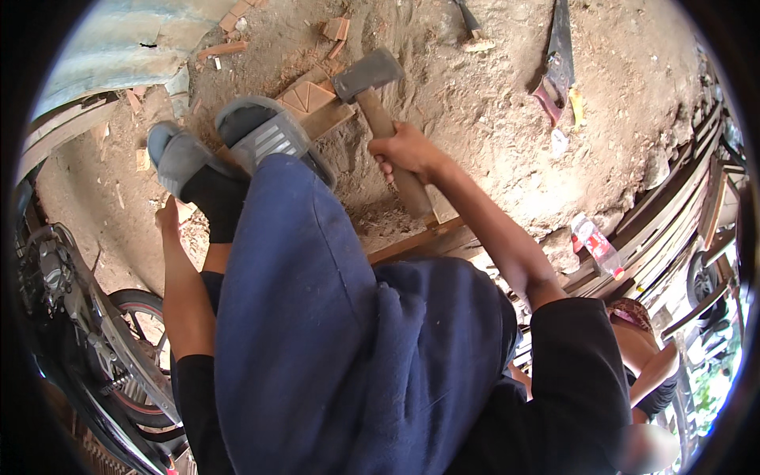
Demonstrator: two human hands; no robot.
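Observation:
My right hand is wrapped round the wooden handle of a hatchet. Its dark metal head points away from me, just beyond a pale wooden block. My right foot, in a grey striped sandal, is on or against this block, where triangular reddish pieces also show. On the left, my left hand reaches down to the ground beside my left sandal, close to a light wood chip. Its fingers are too small and partly hidden to make out.
A handsaw and a dark-headed tool lie on the dirt ahead. A plastic bottle lies right, by stacked planks. A motorcycle stands left, below a metal sheet. Another person is at lower right.

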